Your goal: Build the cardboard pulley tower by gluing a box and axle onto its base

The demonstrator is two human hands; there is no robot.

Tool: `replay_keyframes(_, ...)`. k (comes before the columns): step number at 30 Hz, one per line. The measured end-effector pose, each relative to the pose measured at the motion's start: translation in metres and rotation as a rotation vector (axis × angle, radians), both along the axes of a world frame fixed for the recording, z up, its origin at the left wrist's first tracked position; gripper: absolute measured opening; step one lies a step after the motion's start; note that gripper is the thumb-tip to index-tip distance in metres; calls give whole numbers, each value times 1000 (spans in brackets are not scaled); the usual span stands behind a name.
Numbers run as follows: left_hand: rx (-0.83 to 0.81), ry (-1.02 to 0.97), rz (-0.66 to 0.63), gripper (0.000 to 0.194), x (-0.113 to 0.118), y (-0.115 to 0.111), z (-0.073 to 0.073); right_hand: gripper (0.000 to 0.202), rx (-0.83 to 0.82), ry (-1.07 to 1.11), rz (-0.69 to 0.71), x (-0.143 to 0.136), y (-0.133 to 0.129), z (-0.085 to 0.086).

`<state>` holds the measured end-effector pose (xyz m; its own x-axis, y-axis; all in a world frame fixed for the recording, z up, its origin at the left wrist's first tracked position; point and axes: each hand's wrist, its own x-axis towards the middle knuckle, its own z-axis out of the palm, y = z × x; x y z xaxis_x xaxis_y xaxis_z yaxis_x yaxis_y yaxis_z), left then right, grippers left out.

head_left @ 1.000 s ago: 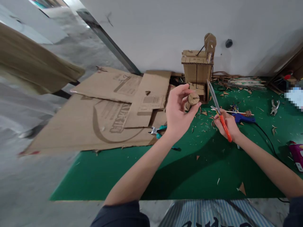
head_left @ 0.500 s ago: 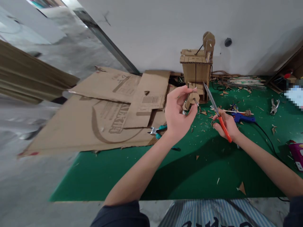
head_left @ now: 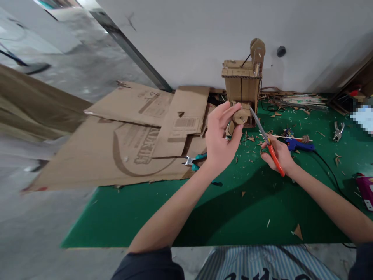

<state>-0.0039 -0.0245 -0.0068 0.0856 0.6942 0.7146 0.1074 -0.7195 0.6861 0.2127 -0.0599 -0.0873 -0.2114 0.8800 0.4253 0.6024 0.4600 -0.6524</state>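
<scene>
Between the thumb and fingertips of my left hand point(head_left: 223, 140) is a small round cardboard piece point(head_left: 241, 116), its flat face turned partly toward me. My right hand point(head_left: 281, 155) grips a pair of scissors point(head_left: 264, 134) with orange handles. The blades look nearly together and slant up and left, the tips just right of the round piece. Directly behind stands an upright cardboard box structure point(head_left: 241, 87) with a cardboard wheel point(head_left: 258, 49) on top and a dark cord down its front; my left hand hides part of its base.
Flat cardboard sheets point(head_left: 145, 155) overhang the green tabletop point(head_left: 145, 217) at left, with teal-handled pliers point(head_left: 194, 160) on their edge. At right lie a blue glue gun point(head_left: 300, 145) with a black cable and a metal hand tool point(head_left: 338, 131). Thin sticks point(head_left: 303, 101) line the wall among cardboard scraps.
The round cardboard piece has turned in my left fingers, and the pin that stuck out of it shows less. My left fingers have straightened slightly. The scissors have barely moved.
</scene>
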Motion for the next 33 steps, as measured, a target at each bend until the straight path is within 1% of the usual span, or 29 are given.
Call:
replay_keyframes(4,-37,27,17,50,0,0,0,68,-8,0,-7,1,-1,-1)
replay_keyframes(11,-50,-17,16,57,0,2,-3,64,12,-46,6,0,-1,-3)
replay_keyframes(14,-64,-31,19,55,0,3,-4,62,13,-56,8,-1,-1,-2)
replay_keyframes(18,-40,-38,-2,52,1,3,-4,59,25,-54,8,-1,-2,-1)
replay_keyframes(20,-43,-55,6,52,0,3,-4,59,26,-55,2,-2,-2,-2)
replay_keyframes(25,-109,-50,27,58,-3,7,-9,58,13,-51,-39,-4,-4,-3)
replay_keyframes(30,-155,-105,36,46,-3,12,-10,53,-29,5,-63,-4,-4,1)
replay_keyframes(33,-236,-144,8,47,-2,12,-8,52,-96,41,-64,-4,-4,5)
